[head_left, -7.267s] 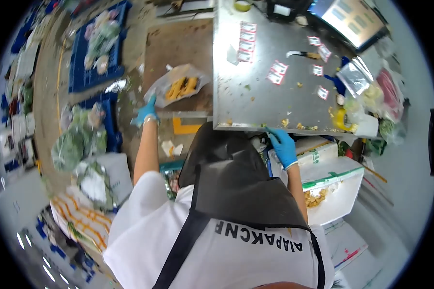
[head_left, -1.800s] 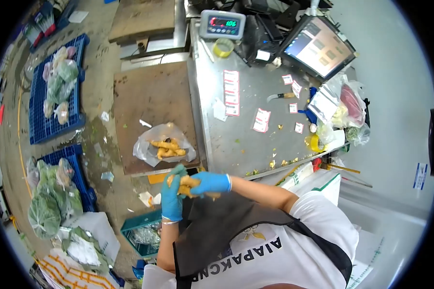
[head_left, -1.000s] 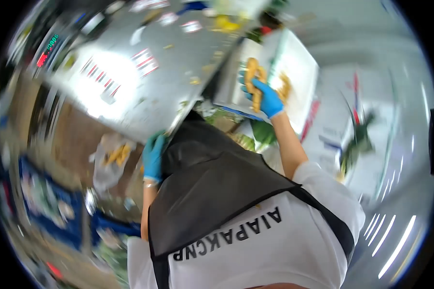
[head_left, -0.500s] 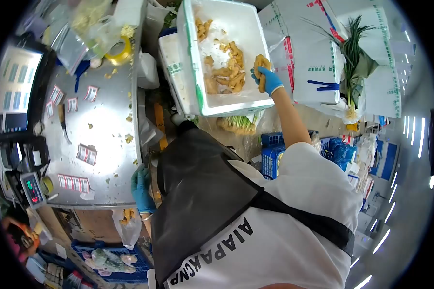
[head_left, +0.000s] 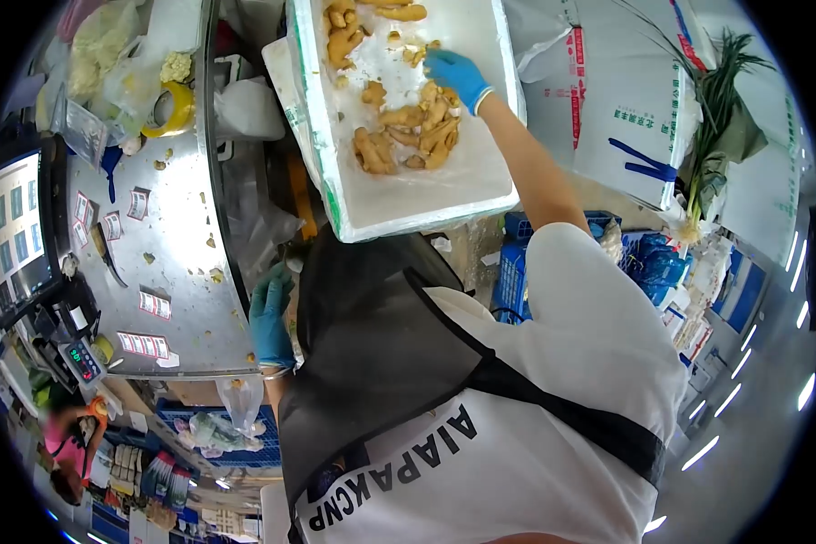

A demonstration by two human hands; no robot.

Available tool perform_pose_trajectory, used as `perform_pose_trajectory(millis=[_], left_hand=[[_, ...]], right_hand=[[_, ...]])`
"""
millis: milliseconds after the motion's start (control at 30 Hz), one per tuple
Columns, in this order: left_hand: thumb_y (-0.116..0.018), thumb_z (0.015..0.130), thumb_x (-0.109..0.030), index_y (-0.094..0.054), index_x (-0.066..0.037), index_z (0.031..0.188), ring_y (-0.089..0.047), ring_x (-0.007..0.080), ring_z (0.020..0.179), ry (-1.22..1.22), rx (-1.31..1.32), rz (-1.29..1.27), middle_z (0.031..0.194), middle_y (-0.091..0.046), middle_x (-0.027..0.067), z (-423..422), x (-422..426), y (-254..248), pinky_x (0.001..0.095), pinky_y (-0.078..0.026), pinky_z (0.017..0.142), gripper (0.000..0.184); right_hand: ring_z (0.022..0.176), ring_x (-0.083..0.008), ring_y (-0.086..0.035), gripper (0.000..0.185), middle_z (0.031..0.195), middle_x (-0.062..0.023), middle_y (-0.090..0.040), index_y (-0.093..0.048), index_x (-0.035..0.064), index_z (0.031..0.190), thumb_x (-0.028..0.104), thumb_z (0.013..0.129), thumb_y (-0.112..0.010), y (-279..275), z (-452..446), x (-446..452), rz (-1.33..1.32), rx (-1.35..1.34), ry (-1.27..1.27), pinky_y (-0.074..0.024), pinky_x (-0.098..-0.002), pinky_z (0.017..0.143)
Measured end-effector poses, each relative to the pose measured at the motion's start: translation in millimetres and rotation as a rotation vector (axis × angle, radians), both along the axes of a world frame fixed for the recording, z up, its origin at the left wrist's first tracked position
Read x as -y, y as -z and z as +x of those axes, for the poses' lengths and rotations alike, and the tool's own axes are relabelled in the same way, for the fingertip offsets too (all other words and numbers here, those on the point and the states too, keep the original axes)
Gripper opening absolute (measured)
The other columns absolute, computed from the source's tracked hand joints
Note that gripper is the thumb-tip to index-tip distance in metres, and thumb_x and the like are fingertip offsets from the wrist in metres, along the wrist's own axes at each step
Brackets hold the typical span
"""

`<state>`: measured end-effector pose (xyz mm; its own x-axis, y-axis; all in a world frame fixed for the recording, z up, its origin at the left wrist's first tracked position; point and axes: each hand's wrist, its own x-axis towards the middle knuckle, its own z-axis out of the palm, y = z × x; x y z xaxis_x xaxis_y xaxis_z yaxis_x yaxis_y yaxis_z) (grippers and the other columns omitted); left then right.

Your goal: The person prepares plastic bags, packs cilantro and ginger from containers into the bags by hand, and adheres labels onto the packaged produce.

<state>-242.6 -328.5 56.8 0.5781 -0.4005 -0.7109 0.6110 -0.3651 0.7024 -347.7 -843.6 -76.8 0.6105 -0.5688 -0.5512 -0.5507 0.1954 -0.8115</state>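
My right hand (head_left: 458, 76), in a blue glove, is over a white foam box (head_left: 426, 201) at the top centre. Its fingers are stretched toward small ginger bits (head_left: 414, 54), and no large piece shows in it. Ginger pieces (head_left: 437, 131) lie in the box below and left of that hand, and more ginger (head_left: 343, 41) is in its upper left part. My left hand (head_left: 270, 319), gloved too, is beside the metal table's edge with its fingers extended and nothing visible in them.
On the metal table (head_left: 177, 254) are labels (head_left: 143, 344), a knife (head_left: 107, 254), yellow tape (head_left: 174, 109) and a scale display (head_left: 83, 361). A screen (head_left: 16, 227) stands far left. Foam boxes (head_left: 598, 109) and leafy greens (head_left: 721, 136) are at the right. Another person (head_left: 71, 444) is at lower left.
My right hand has moved from the box's right edge to over its inside, and the ginger it held no longer shows in it. My left hand stays by the table edge. The view has shifted.
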Motion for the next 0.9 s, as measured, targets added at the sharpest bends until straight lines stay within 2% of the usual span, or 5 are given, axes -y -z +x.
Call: perform_pose_trajectory(millis=[233,567,667,867,900], left_hand=[[-0.052,0.099,-0.022,-0.057,-0.004,0.126,-0.06,0.0182,0.108,0.02,-0.018,0.03,0.116,-0.063,0.0082,-7,22,-3,0.0297,-0.045,0.095,0.033],[-0.055,0.097,-0.02,-0.06,-0.003,0.124,-0.061,0.0172,0.105,-0.008,0.002,0.114,0.114,-0.064,0.0095,-20,22,0,0.0292,-0.047,0.093,0.032],[-0.056,0.097,-0.018,-0.06,-0.001,0.122,-0.06,0.0175,0.107,0.047,0.019,0.07,0.116,-0.063,0.0099,-25,40,-3,0.0289,-0.046,0.095,0.031],[-0.056,0.096,-0.015,-0.061,0.0,0.121,-0.058,0.0174,0.108,0.196,0.19,0.11,0.119,-0.063,0.0099,-23,39,-3,0.0274,-0.043,0.097,0.029],[-0.056,0.096,-0.015,-0.061,0.0,0.12,-0.058,0.0174,0.108,0.185,0.189,0.111,0.12,-0.063,0.01,-23,38,-7,0.0273,-0.042,0.098,0.029]], right_hand=[[0.098,-0.0298,-0.063,0.036,0.108,-0.0123,-0.066,-0.066,0.0186,0.118,0.028,0.083,-0.064,53,-13,-79,-1.13,-0.428,-0.875,-0.0516,-0.0396,0.083],[0.1,-0.0316,-0.06,0.031,0.108,-0.0089,-0.065,-0.071,0.0143,0.104,0.032,0.079,-0.067,10,-13,-34,-1.395,-0.289,-0.385,-0.0487,-0.0448,0.079],[0.092,-0.0319,-0.062,0.032,0.099,-0.0095,-0.067,-0.073,0.0129,0.099,0.037,0.078,-0.067,47,-22,-66,-1.021,-0.445,-0.82,-0.0489,-0.0445,0.076],[0.087,-0.0274,-0.065,0.037,0.092,-0.0125,-0.07,-0.072,0.0086,0.082,0.041,0.087,-0.056,59,0,-104,-0.746,-0.608,-0.786,-0.0496,-0.0377,0.08],[0.078,-0.0245,-0.065,0.042,0.09,-0.0114,-0.071,-0.072,0.0055,0.084,0.046,0.085,-0.061,48,4,-85,-0.245,-0.532,-0.676,-0.0498,-0.0355,0.073]])
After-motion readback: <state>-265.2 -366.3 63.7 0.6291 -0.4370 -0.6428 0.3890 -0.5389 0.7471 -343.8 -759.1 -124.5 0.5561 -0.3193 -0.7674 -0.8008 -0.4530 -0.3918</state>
